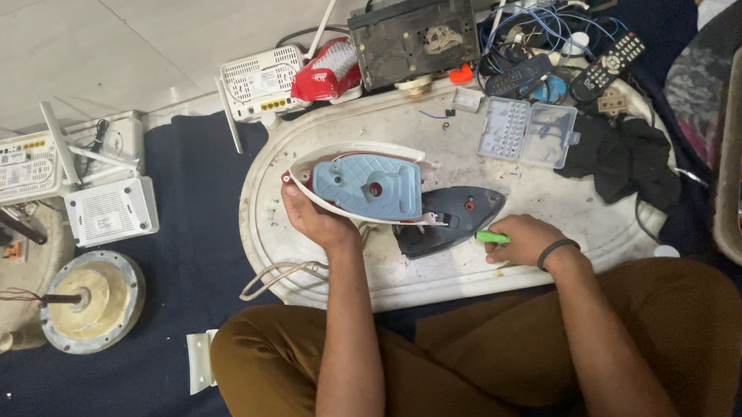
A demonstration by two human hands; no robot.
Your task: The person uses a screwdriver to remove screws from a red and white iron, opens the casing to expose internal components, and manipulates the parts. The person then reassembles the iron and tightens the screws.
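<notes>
Two hands at work, close to the crossed legs. The right hand (521,240) is curled shut around a green-handled screwdriver (492,237), its tip aimed toward the dark soleplate section (450,219), presumably to reach a screw. The left hand (315,221) grips the rear of the opened iron shell (361,185), tilting its blue inside upward so it stays steady. Both lie on the white oval tray (562,204) serving as a table. Farther off, a clear bit case (527,130), remotes (605,66), and white routers (262,84).

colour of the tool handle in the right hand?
Bright green handle, held in the right hand; head view.
</notes>
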